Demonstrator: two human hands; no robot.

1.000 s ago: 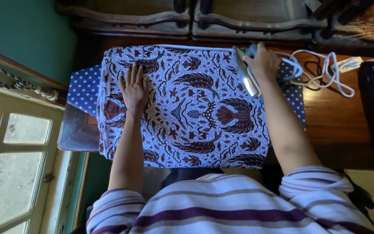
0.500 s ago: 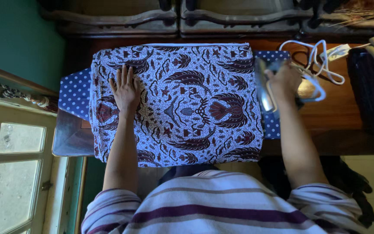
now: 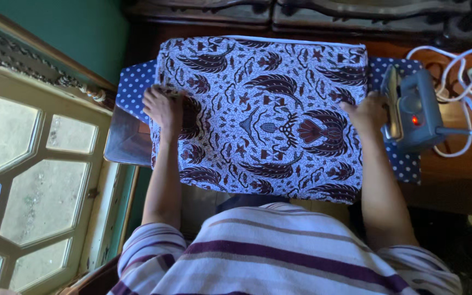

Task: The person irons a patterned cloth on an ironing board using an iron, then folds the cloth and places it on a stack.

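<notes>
The person is leaning over the counter [image 3: 465,180], and the batik cloth [image 3: 263,114] is lying spread across a blue polka-dot ironing pad [image 3: 133,87]; the pad is peeking out at both ends, so the cloth is covering nearly all of it. The left hand [image 3: 162,106] is pressing flat on the cloth's left edge, fingers together and stretched out, palm down, gripping nothing; the right hand [image 3: 368,111] is resting at the cloth's right edge, fingers curled loosely against the fabric, just beside the iron and, as far as I can see, not closed around it. The iron [image 3: 411,109] is sitting on the pad's right end, off the cloth, a small red light glowing on its grey-blue body; its white cord [image 3: 465,82] is looping away over the dark wood.

As for progress, I'd judge the cloth is well along: it is looking smooth and flat across its whole face, folded into a neat rectangle with straight edges, no creases showing from here; what's left, if anything, is hard to call, since the underside is hidden.

The cloth itself is white with dense maroon and dark blue leaf and flower figures; the near edge is hanging slightly over the counter towards the striped shirt [image 3: 279,251]. A paned window [image 3: 34,180] is throwing daylight in from the left.
</notes>
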